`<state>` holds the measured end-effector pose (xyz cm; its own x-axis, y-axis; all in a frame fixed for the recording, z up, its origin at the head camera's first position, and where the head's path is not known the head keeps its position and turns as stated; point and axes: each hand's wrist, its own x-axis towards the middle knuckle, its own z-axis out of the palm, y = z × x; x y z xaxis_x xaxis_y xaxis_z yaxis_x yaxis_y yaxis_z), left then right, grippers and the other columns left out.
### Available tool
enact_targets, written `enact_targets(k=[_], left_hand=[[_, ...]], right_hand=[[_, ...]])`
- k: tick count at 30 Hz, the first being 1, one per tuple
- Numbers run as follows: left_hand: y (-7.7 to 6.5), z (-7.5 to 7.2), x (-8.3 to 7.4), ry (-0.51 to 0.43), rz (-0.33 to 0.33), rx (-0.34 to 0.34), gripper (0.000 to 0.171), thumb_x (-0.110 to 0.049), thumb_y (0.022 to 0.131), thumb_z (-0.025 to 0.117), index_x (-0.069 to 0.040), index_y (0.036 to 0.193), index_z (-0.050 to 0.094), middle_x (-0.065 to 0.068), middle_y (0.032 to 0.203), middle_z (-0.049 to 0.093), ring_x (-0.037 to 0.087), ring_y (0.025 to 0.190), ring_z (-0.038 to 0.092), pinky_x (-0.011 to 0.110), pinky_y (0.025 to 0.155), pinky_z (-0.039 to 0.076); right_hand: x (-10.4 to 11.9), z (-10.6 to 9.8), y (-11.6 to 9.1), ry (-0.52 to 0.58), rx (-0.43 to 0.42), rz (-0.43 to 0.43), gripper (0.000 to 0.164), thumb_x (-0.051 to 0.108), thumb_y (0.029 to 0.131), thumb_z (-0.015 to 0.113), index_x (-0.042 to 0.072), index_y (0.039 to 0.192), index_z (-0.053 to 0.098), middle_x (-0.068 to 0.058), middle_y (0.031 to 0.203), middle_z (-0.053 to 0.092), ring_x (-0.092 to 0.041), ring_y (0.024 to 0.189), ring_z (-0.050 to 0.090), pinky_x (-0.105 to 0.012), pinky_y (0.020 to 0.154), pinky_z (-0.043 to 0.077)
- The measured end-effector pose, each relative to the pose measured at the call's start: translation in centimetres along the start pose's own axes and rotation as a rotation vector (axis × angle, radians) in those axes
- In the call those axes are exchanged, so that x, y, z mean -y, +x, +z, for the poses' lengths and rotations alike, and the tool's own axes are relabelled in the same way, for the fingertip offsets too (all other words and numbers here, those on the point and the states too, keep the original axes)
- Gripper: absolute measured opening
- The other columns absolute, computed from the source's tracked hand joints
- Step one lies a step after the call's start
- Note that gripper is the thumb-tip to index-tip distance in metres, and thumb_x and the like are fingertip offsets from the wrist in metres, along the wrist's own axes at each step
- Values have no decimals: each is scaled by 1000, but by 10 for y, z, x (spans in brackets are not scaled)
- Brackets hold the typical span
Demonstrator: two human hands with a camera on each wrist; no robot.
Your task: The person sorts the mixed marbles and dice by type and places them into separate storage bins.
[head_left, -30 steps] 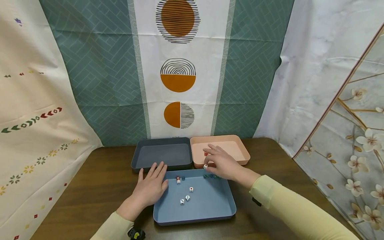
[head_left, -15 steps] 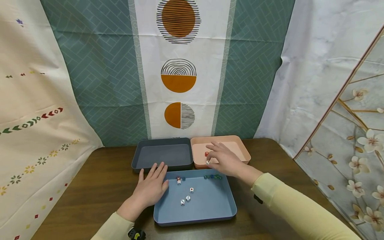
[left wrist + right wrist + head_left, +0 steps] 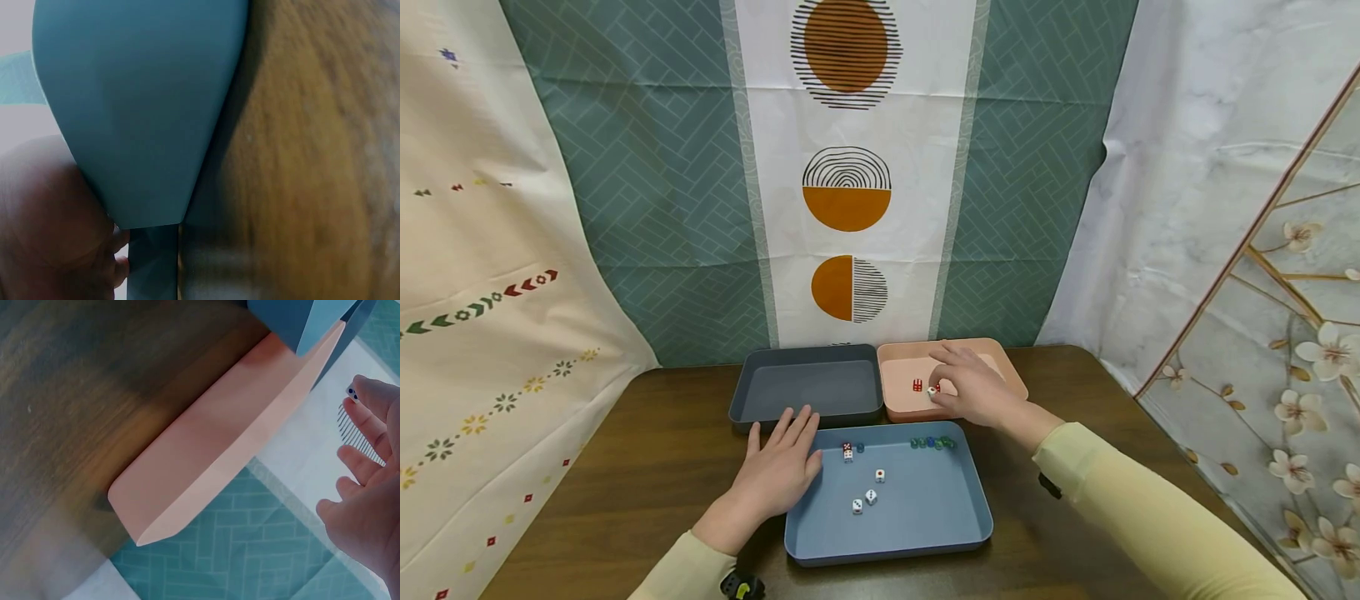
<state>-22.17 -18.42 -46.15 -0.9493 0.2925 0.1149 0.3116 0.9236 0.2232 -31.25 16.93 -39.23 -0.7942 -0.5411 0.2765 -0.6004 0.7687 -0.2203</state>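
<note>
Between thumb and index finger, my right hand [image 3: 976, 393] pinches a white die [image 3: 932, 392] over the peach tray [image 3: 904, 360]. In the right wrist view, that hand's other fingers spread away from the die. A red die [image 3: 917, 385] lies in the peach tray left of the fingertips, and more red shows right behind the white die. My left hand [image 3: 772, 471] lies flat with fingers extended at the left side of the blue tray [image 3: 917, 521], holding nothing. In the blue tray are several loose white dice [image 3: 880, 476] and a row of green and blue dice [image 3: 931, 442].
A dark grey tray [image 3: 808, 383] stands behind the blue tray, beside the peach one. Near the blue tray's back left sit a red die [image 3: 847, 447], a white die touching it and a small blue die [image 3: 861, 448]. Patterned cloth hangs behind the wooden table [image 3: 647, 467].
My right hand has moved from above the blue tray's back edge, away and to the right, over the peach tray with the white die. The left hand has stayed in place.
</note>
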Motion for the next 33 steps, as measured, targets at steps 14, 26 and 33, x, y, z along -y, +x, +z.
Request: enact_targets(k=[14,26,33], left_hand=[[1,0,-1,0,-2,-3,66,-36,116,56,-6,172,39,14,180,29,41,167,20,81,125,7],[2,2,1,4,-9,7,67,-37,116,55,-6,172,37,14,181,28,41,168,19,80,125,7],[2,2,0,4,-17,10,67,-38,116,55,-6,172,38,13,181,28,40,168,19,80,125,6]], right_hand=[[-22,-6,8,-72,-15,24,6,18,99,84,16,101,79,-22,161,56,-46,161,35,-67,126,31],[-35,-8,14,-83,-4,80,6,19,101,81,13,104,80,-24,161,56,-48,161,34,-69,128,25],[-43,-6,16,-67,11,129,7,18,101,81,12,105,80,-25,164,53,-47,163,30,-64,131,20]])
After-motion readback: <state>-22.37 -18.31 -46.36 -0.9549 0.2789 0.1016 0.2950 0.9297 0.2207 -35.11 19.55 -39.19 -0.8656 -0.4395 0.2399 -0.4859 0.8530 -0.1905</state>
